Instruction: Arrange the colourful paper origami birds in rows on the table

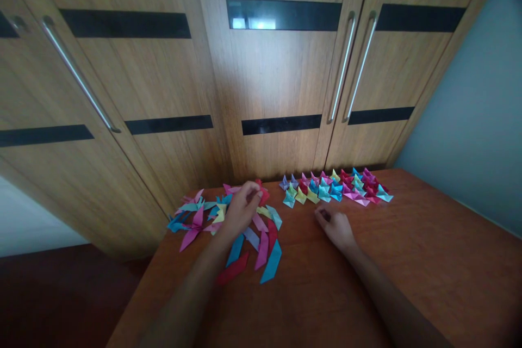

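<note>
My left hand [243,207] is closed, its fingertips pinching a red folded paper piece [263,194] above the left-hand pile. Below and around it lie loose folded paper strips with slanted ends, among them a blue strip [271,262], a magenta strip [262,250] and a red strip [234,270]. Pinwheel-like pieces, such as a magenta one [197,226], lie at the pile's left. My right hand [336,228] is by the table, thumb and fingers curled together; whatever they may hold is hidden. Just beyond it stand rows of small pointed origami pieces [324,192] in several colours.
The brown wooden table [310,293] reaches back to a wooden wardrobe [269,76] with metal handles [341,68] and dark panels. A pale wall [473,136] borders the table on the right. The table's left edge drops to a dark floor [73,288].
</note>
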